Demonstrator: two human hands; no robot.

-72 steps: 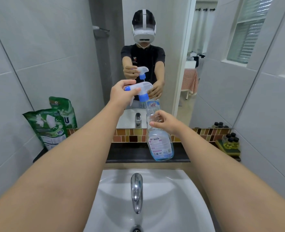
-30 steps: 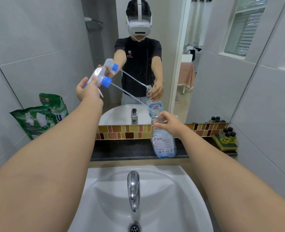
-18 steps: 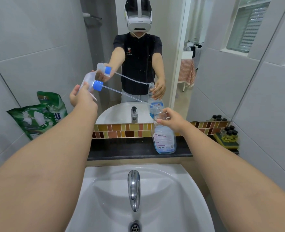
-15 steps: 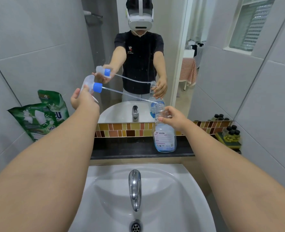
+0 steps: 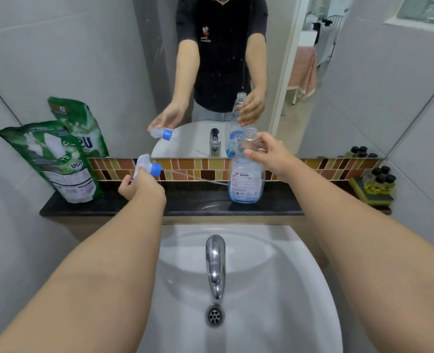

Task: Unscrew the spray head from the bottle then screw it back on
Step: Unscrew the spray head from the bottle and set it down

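A clear spray bottle (image 5: 246, 182) with a little blue liquid stands on the dark ledge (image 5: 193, 203) behind the sink, its mouth uncovered. My right hand (image 5: 269, 154) grips its neck. The spray head (image 5: 147, 168), clear with a blue collar, is off the bottle and lies sideways in my left hand (image 5: 140, 186), low over the ledge to the left. Its thin dip tube (image 5: 193, 177) stretches right toward the bottle, outside it.
Green refill pouches (image 5: 58, 159) lean on the wall at the ledge's left end. Small dark-capped bottles on a sponge (image 5: 375, 183) sit at the right end. A mirror (image 5: 312, 110) rises behind the ledge. Below are the white sink (image 5: 274, 276) and chrome tap (image 5: 215, 263).
My left hand has come down from head height to just above the ledge with the spray head, drawing the dip tube fully out of the bottle. My right hand still holds the bottle's neck.
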